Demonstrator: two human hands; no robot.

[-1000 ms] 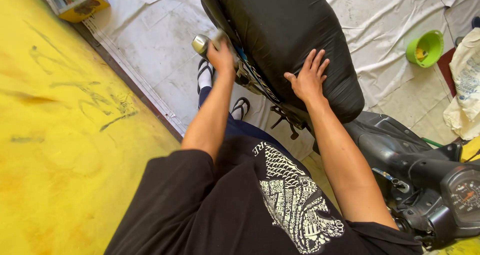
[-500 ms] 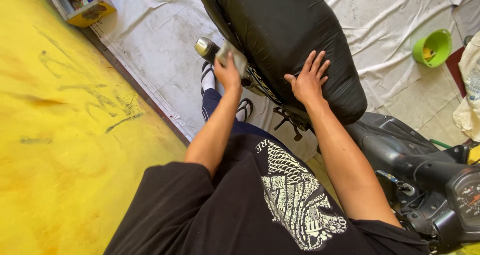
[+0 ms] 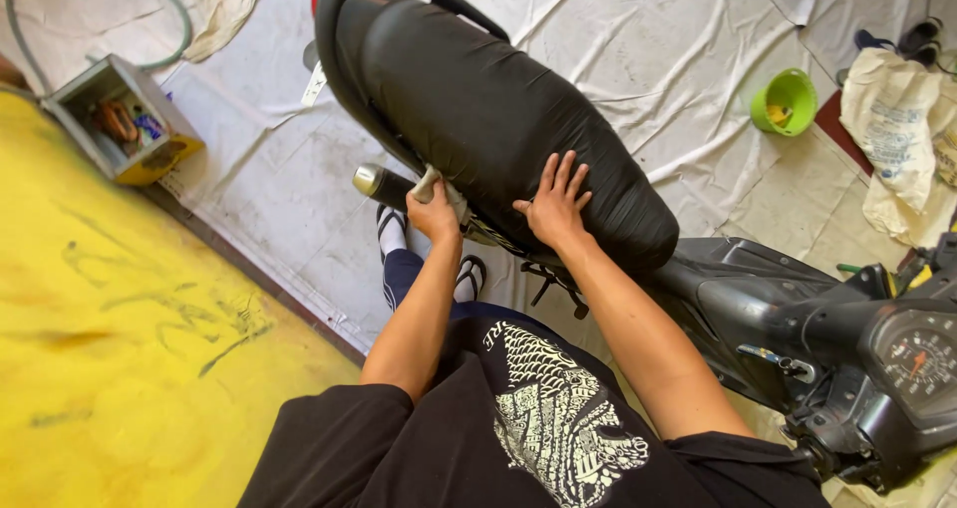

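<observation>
While the right hand point(image 3: 554, 201) stays spread flat on the seat point(image 3: 498, 119), gripping nothing, the left hand point(image 3: 435, 212) remains clamped on a pale rag point(image 3: 429, 183) below the seat's edge, beside the exhaust point(image 3: 382, 184), now closer to the right hand.

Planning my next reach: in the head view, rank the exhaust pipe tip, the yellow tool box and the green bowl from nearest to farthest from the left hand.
From the left hand:
1. Exhaust pipe tip, just beside the hand, under the seat's edge.
2. Yellow tool box, farther off on the sheet by the yellow floor.
3. Green bowl, farthest, across the seat on the other side.
</observation>
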